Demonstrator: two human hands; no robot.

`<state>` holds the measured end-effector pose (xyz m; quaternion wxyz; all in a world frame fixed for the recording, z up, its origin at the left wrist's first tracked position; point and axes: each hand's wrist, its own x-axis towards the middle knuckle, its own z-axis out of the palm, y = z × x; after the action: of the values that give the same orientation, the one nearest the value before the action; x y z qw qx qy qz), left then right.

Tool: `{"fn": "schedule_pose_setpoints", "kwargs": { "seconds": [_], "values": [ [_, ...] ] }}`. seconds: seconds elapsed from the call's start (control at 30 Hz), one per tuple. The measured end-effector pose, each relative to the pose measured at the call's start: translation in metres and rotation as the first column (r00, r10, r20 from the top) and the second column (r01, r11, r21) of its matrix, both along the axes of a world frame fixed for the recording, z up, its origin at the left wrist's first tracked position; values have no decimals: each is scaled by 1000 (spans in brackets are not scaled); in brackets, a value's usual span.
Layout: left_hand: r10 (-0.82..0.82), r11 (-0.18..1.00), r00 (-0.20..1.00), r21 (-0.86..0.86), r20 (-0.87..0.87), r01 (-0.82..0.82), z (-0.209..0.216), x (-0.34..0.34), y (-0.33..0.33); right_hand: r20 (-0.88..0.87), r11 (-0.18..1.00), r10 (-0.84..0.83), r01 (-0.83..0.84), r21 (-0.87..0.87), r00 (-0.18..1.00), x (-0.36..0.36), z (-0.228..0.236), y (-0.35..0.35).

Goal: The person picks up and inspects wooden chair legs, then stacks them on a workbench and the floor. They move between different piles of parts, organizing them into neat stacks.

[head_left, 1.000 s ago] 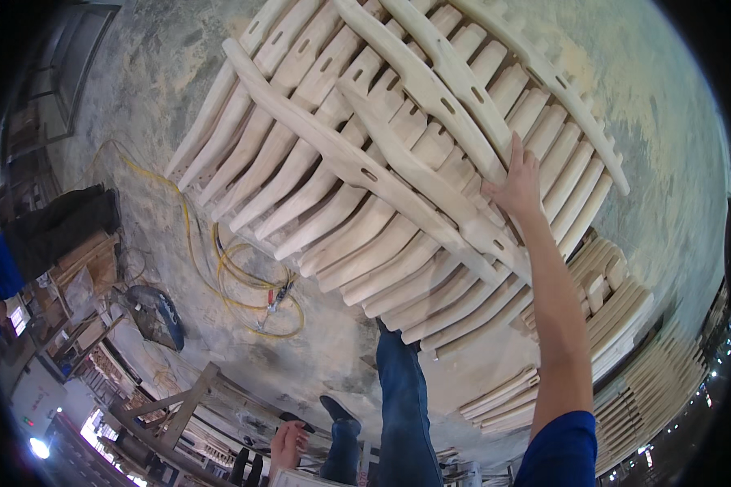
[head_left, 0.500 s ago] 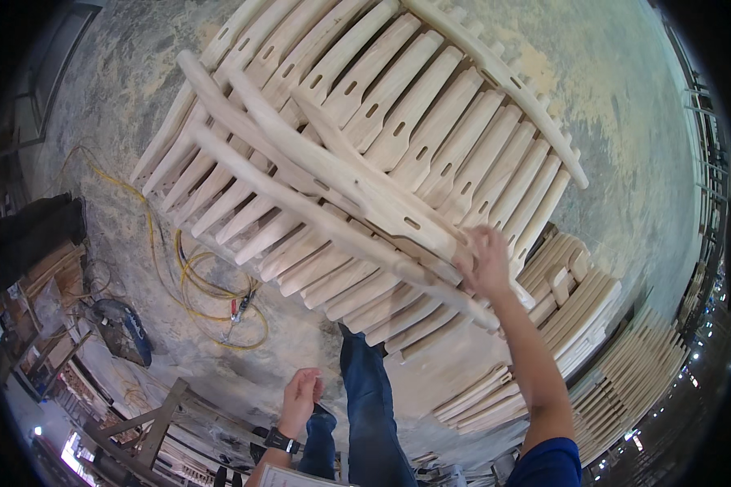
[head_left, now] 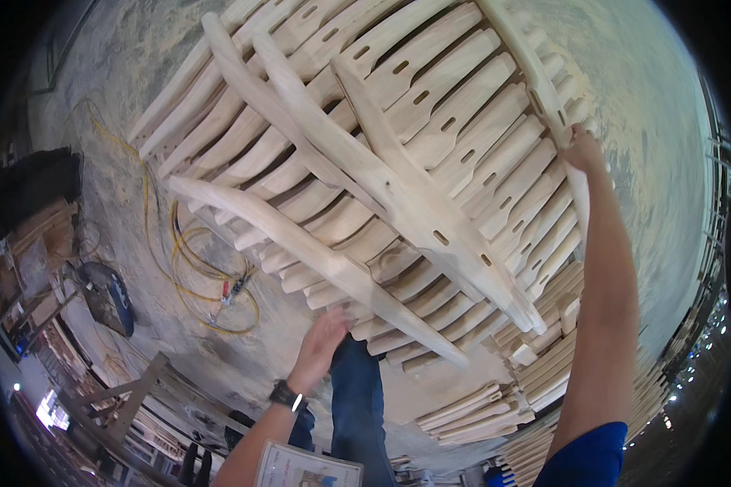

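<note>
Head view: our right hand point(head_left: 583, 150) seemingly clamps a long curved slat point(head_left: 544, 97); left hand point(head_left: 321, 345) hangs open, next reaching underneath to steady the stack point(head_left: 365, 162).

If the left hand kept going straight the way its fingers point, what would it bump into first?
Probably the long curved wooden piece lying across the stack just above the left hand. The fingers point up toward it and are already close, though depth is hard to judge here.

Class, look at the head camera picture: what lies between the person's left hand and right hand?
In the head view, a stack of pale curved wooden slats spans the stretch between the left hand and the right hand, with longer loose pieces lying across it.
</note>
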<state>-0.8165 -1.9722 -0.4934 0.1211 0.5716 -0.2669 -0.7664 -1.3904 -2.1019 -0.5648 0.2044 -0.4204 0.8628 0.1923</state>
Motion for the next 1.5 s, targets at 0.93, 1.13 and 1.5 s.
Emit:
{"fn": "schedule_pose_setpoints", "kwargs": {
  "seconds": [0.93, 1.13, 1.5],
  "values": [
    [593, 802, 665, 410, -454, -434, -50, -139, -46, 812, 960, -250, 28, 278, 527, 209, 46, 29],
    [603, 761, 736, 497, -307, -417, 35, -99, 11, 903, 880, -429, 242, 409, 31, 249, 127, 84],
    [323, 932, 865, -26, -384, -360, 300, -11, 21, 923, 995, -90, 83, 63, 375, 345, 304, 214]
  ]
}}
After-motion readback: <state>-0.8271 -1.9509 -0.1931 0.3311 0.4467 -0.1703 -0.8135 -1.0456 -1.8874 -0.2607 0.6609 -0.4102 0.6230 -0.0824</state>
